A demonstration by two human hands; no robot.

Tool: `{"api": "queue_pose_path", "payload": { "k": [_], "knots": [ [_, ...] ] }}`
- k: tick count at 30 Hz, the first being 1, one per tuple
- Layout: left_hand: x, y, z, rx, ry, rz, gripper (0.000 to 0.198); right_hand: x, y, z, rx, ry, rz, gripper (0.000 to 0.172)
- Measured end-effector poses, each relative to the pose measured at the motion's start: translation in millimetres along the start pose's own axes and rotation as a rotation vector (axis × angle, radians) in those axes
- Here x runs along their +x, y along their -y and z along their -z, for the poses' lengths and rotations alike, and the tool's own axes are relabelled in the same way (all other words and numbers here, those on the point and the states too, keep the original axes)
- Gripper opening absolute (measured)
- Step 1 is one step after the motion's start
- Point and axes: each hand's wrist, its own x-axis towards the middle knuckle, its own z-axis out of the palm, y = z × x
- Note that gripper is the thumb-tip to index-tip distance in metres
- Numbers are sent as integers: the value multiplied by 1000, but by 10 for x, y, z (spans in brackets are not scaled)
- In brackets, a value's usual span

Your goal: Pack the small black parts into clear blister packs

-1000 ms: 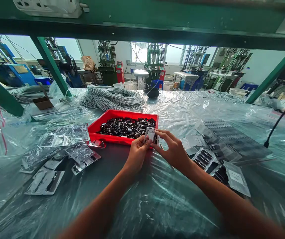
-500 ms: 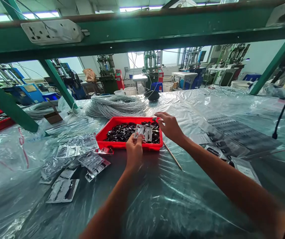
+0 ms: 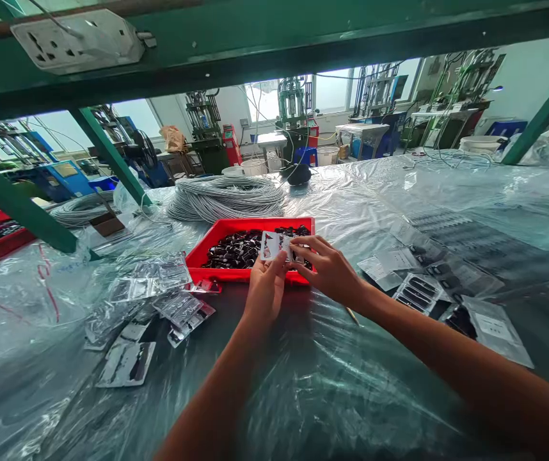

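Back to the pale card, from beside the right rim of the red tray, the right hand has been brought in the head view. At frame centre, over the tray, the card is gripped by the left hand; it is touched by the right fingertips, though whether anything is pinched cannot be told. Work on it seems unfinished: many black parts are left loose. Silvery packets are piled at left; whether those are finished is unclear.
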Motion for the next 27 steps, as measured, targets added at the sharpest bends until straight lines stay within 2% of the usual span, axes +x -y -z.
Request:
{"api": "queue_pose_path", "payload": {
  "k": [4, 10, 16, 21, 27],
  "knots": [
    [-45, 7, -33, 46, -1, -57, 51, 9, 64, -1, 17, -2, 18, 30],
    [8, 34, 29, 31, -61, -82, 46, 9, 44, -17, 71, -13, -48, 44],
    [98, 56, 155, 75, 12, -112, 41, 4, 52, -37, 265, -93, -116, 35],
    [104, -18, 165, 340, 77, -239, 34, 92, -13, 56, 287, -71, -95, 22],
    [154, -133, 198, 686, -120, -500, 27, 238, -160, -77, 247, -64, -253, 30]
  ]
}}
